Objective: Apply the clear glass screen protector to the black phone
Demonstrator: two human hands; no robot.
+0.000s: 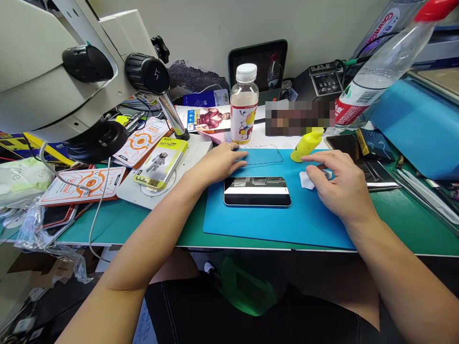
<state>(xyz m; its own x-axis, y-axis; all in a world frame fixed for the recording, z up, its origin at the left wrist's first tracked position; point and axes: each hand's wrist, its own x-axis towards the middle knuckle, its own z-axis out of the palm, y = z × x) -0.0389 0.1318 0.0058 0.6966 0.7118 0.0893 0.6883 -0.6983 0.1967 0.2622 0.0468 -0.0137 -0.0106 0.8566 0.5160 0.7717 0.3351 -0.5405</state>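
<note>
My left hand (224, 162) is open, its fingers stretched out at the left end of a clear thin sheet with a dark outline (274, 162), which looks like a screen protector. Just below that hand, a smartphone (257, 197) lies face up on a blue mat (251, 223), reflecting a bright band. My right hand (342, 184) hovers over the mat's right side with thumb and index finger apart. The index fingertip is close to a small yellow bottle (304, 145); whether they touch I cannot tell. A crumpled white tissue (305, 180) lies partly hidden behind the thumb.
A microscope (86, 71) overhangs the left side. A yellow battery package (161, 162) rests on its base, near orange-and-white screen boxes (86, 185). Behind the mat stands a juice bottle (244, 105). A large red-capped bottle (380, 76) and a blue case (412, 129) stand right.
</note>
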